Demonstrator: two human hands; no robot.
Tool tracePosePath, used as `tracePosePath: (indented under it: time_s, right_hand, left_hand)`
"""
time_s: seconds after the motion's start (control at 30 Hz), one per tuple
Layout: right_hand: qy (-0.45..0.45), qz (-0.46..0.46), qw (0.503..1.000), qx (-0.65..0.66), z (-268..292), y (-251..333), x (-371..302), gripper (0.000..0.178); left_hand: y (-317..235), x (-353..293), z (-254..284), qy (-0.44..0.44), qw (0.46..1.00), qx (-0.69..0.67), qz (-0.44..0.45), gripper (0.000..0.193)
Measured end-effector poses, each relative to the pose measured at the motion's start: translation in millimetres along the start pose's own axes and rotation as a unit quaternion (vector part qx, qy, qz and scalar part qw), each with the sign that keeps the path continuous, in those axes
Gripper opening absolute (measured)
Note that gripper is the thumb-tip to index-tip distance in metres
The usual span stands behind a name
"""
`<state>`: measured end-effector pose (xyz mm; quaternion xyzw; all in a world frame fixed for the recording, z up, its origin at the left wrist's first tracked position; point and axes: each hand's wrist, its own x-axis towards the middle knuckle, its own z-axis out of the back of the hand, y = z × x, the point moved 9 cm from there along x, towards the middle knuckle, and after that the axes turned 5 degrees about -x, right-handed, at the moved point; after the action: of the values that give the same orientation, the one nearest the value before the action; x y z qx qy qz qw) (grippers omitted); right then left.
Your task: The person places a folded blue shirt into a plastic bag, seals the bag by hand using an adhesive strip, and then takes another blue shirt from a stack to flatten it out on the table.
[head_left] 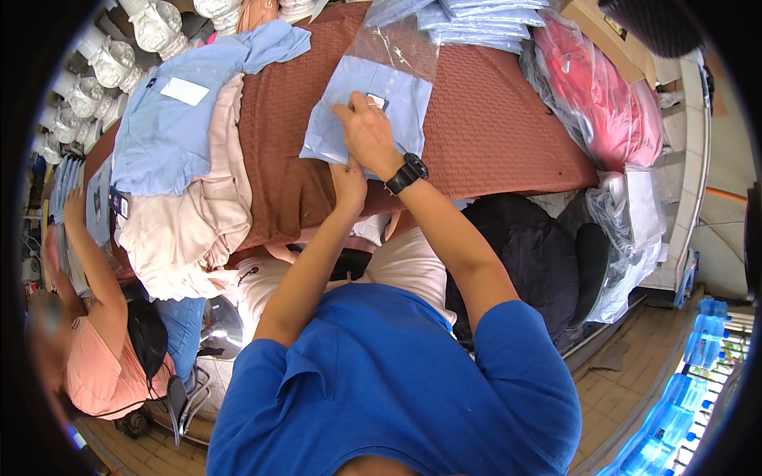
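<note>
A folded light blue shirt (341,79) lies on the brown-covered table in front of me, inside a clear plastic bag (393,44). My left hand (348,184) grips the near edge of the bagged shirt, with its fingertips partly hidden. Across the front of the shirt reaches my right hand (367,131), wearing a black wristwatch (407,173). Its fingers are bent down beside a small white and dark tag (379,101); what they pinch is hidden. To the left, a loose blue shirt (171,131) with a white card (185,90) lies over a heap of pale pink clothing (186,226).
Bagged blue shirts (480,28) are stacked at the far edge, near a cardboard box (611,36). Bagged pink-red garments (599,103) lie at right. A black bag (516,262) stands below the table. Another person in a peach top (111,357) works at left. Large blue bottles (667,412) stand lower right.
</note>
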<state>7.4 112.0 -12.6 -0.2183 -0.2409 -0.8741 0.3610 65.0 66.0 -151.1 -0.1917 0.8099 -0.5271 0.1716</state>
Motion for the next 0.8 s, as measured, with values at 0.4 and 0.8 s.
tracePosePath:
  time_s: [0.4, 0.8]
  right_hand:
    - [-0.1, -0.354, 0.923, 0.114, 56, -130, -156, 0.036]
    - [-0.057, -0.389, 0.896, 0.206, 18, -121, -143, 0.034]
  left_hand:
    - [-80, -75, -3, 0.186, 0.846, 0.495, 0.066, 0.042]
    - [-71, -29, -115, 0.41, 0.587, 0.546, -0.434, 0.028]
